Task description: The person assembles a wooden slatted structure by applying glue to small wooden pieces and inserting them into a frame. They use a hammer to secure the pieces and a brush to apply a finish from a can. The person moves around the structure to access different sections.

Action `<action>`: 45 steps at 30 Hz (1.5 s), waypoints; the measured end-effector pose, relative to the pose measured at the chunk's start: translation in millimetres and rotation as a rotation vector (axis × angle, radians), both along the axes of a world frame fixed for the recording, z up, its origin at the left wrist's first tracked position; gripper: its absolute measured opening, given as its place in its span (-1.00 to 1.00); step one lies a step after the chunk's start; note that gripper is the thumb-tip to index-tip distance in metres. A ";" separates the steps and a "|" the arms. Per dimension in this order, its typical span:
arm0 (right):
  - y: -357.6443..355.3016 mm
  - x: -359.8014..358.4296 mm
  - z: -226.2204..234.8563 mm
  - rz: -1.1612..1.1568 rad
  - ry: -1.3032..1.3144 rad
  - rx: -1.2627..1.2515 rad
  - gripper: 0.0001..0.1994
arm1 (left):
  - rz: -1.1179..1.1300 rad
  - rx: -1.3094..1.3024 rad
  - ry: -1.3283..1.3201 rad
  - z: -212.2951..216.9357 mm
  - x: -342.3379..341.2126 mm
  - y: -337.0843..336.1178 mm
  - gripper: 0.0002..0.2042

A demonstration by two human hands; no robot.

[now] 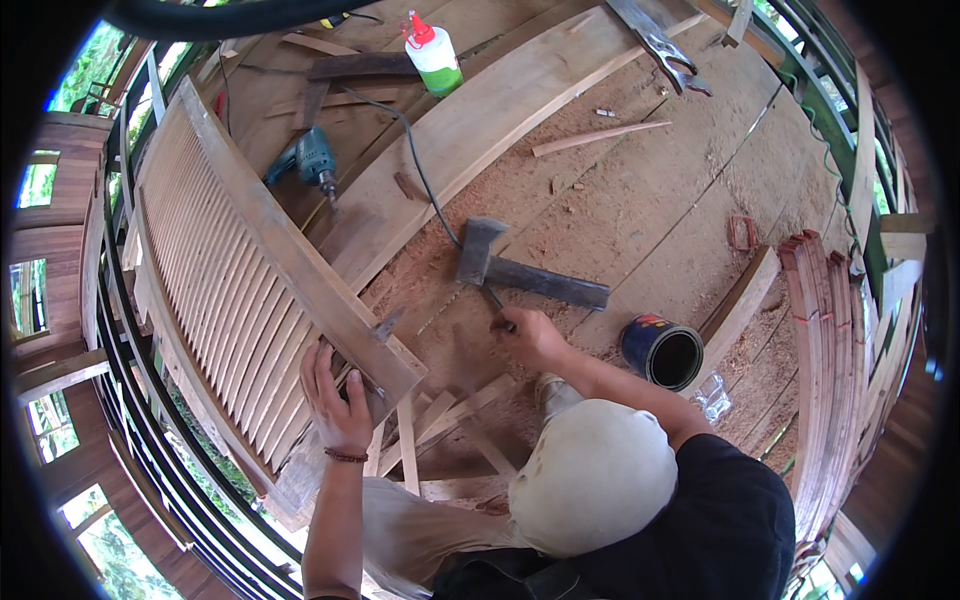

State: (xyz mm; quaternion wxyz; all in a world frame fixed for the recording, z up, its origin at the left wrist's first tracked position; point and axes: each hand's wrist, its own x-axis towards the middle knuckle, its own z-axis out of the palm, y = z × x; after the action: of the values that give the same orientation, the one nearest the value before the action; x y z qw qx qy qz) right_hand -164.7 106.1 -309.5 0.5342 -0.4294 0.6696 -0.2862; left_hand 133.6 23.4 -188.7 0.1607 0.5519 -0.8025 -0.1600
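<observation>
Browns, greys and one splash of green

Pale brown slatted shutter (240, 270) under the left hand (338, 400); dark grey hatchet (520, 265) beyond the right hand (530, 335); teal drill (310, 160), green-and-white bottle (435, 55) farther off.

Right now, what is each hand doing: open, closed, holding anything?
Left hand: open, flat on the corner of the louvered wooden shutter.
Right hand: closed around a thin dark tool; what kind cannot be told.

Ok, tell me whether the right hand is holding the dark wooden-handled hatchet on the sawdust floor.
No: the right hand rests on the floor beside the dark wooden-handled hatchet, fingertips at a thin dark piece, not gripping its handle.
</observation>
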 end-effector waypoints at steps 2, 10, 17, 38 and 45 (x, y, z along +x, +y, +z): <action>-8.0 0.6 4.3 0.041 0.023 0.005 -0.77 | -0.010 -0.018 -0.028 -1.7 1.8 0.1 -0.53; -56.5 -29.1 40.8 -0.064 0.071 -0.062 -0.73 | 0.034 0.017 -0.074 10.6 -1.8 0.1 -0.49; -227.5 -132.6 49.8 -0.407 0.452 -0.503 -0.79 | 0.073 0.048 -0.083 16.8 -4.3 -0.1 -0.48; -363.9 -177.1 11.8 -0.096 1.184 -0.294 -0.53 | 0.108 0.087 -0.101 24.8 -10.4 -11.6 -0.40; -364.8 -182.3 9.4 -0.069 1.219 -0.281 -0.53 | 0.114 0.115 -0.101 28.4 -13.5 -14.8 -0.39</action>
State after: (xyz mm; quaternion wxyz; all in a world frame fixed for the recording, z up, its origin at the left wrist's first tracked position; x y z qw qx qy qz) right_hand -347.0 -258.7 -300.1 -0.0147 -0.5598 0.8234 -0.0920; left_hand 120.1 8.6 -160.4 0.0968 0.6125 -0.7662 -0.1685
